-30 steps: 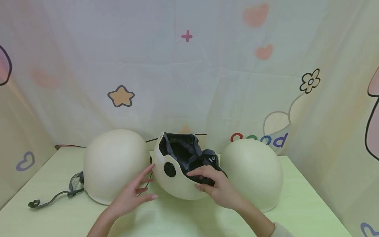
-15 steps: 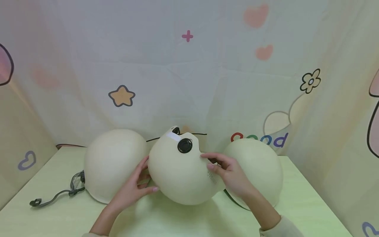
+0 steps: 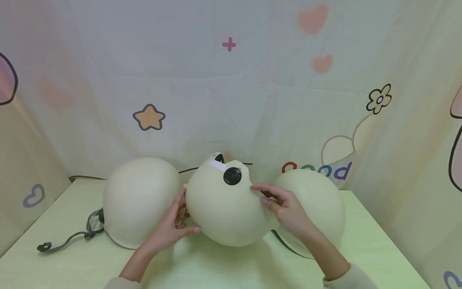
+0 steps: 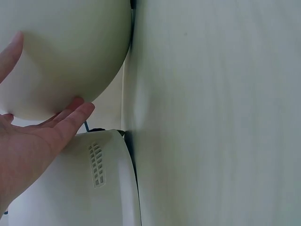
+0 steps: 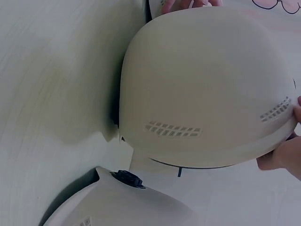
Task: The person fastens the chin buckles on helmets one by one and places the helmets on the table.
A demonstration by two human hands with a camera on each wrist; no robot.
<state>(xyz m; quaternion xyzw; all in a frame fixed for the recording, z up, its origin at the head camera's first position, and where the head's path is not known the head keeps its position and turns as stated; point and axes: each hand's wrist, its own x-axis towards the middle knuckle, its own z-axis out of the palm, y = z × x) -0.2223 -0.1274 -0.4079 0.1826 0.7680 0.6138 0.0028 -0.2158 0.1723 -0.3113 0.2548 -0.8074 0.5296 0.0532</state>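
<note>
A cream helmet (image 3: 223, 216) is held tilted in the middle, its outer shell turned toward me and a black round disc (image 3: 232, 176) near its upper rim. My right hand (image 3: 290, 212) pinches its right rim between thumb and fingers. With fingers fairly straight and spread, my left hand (image 3: 167, 230) touches the helmet's left side. In the left wrist view, those fingers lie against the underside of the curved shell (image 4: 70, 56). The right wrist view shows slotted vents (image 5: 174, 129) in the shell. The padded inside is hidden now.
Two similar cream helmets stand dome up on the pale green table (image 3: 216, 273), one at left (image 3: 138, 196) and one at right (image 3: 319, 204). A dark chin strap (image 3: 68, 240) trails from the left one. A patterned curtain (image 3: 231, 100) hangs behind.
The middle helmet has turned over, from showing its black padded inside to showing its shell. My right hand has moved up and right with its rim; both hands lately shifted slightly right.
</note>
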